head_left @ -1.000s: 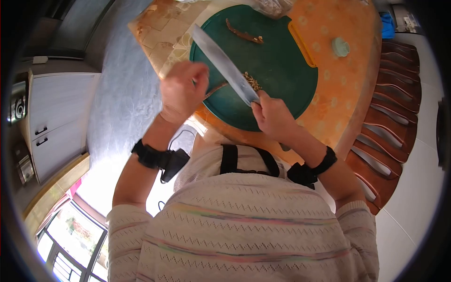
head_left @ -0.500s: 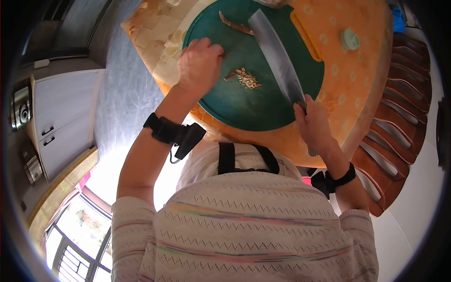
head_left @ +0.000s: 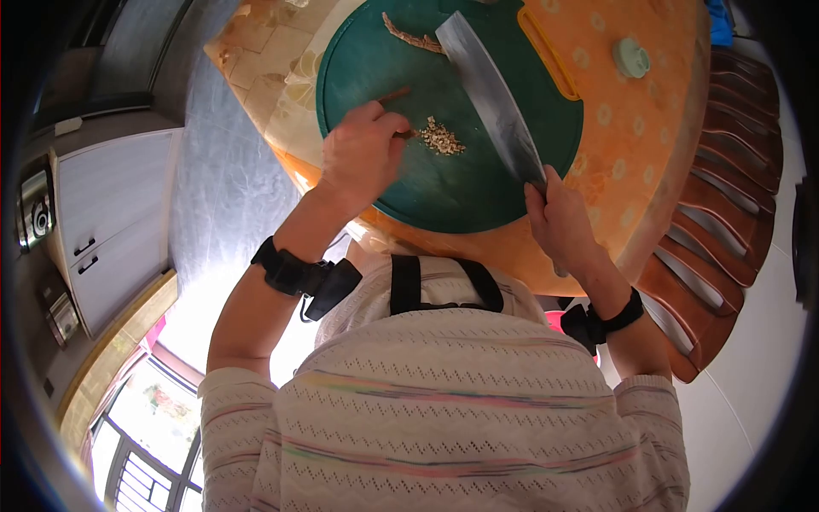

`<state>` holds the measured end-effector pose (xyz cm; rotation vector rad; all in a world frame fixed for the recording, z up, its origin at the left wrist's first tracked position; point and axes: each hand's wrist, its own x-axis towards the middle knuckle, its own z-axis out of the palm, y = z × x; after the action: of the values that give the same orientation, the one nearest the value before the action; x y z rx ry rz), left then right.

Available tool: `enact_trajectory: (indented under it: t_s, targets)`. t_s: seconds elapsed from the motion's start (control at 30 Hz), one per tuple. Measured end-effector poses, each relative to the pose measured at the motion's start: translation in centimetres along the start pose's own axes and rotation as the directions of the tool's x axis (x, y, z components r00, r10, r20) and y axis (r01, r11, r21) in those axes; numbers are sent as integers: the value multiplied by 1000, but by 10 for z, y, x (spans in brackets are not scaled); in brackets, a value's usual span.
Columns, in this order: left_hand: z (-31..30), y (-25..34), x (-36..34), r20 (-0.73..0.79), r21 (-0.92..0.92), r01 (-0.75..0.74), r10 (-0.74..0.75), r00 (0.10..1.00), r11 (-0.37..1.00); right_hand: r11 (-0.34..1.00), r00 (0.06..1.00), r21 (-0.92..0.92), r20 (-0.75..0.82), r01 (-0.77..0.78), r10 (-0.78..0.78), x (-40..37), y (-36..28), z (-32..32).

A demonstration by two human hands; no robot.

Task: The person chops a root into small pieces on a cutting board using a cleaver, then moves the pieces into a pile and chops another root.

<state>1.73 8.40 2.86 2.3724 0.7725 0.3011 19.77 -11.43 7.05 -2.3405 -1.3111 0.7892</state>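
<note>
Closest in, the person wears a black band (head_left: 294,273) on each wrist. The left hand (head_left: 363,154) sits over the near left part of the green board (head_left: 478,192). Its grip is nearly closed, with the fingertips pinched on the end of a thin brown stick (head_left: 410,133). That stick lies just beside a small pile of chopped bits (head_left: 442,136) in the middle of the board.

The right hand (head_left: 559,218) is at the near right edge of the board. Its grip is closed tight round the handle of a big knife (head_left: 490,94). The blade points away across the board, to the right of the pile and not touching it.

A second ago the knife lay right at the pile and the left hand was off at the board's edge. Now the knife has swung out to the right and the left hand has come back to the stick. So it looks like no cutting is going on just now.

Farther off, a long brown piece (head_left: 409,36) lies at the far edge of the board. The board rests on an orange worktop (head_left: 631,145). A small round lid (head_left: 632,56) sits on the worktop, well apart from the board.
</note>
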Motion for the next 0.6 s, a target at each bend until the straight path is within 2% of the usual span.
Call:
enact_trajectory:
  t_s: [0.13,0.3,0.37,0.4,0.43,0.47,0.5,0.57,0.6]
  targets:
    - [1,-14,14,-65,49,-32,35,997,998,1000,999,10,-45,23,-23,-1,0,3]
    - [-5,-9,22,-154,-50,-50,41,987,998,995,998,94,-46,38,-34,0,1,-4]
    - [-13,-15,9,-179,-65,-51,39,983,997,992,998,120,55,-45,39,-4,-2,-8]
    - [-18,-19,1,-198,-82,-59,42,979,995,991,998,124,54,-49,43,-5,-7,-10]
    - [-23,-21,-8,-192,-84,-63,46,980,994,995,995,95,94,18,-27,-5,-13,-11]
    - [-29,-22,-17,-168,-66,-4,-7,986,998,994,986,67,137,85,-93,-6,-19,-12]
    - [-32,-21,-24,-147,-47,57,-63,987,997,995,987,68,135,79,-88,-5,-23,-12]
    - [-32,-19,-35,-153,-38,56,-61,986,998,985,945,123,287,124,-155,0,-29,-11]
    - [-32,-20,-38,-165,-30,59,-63,984,998,984,944,125,290,126,-158,2,-29,-10]
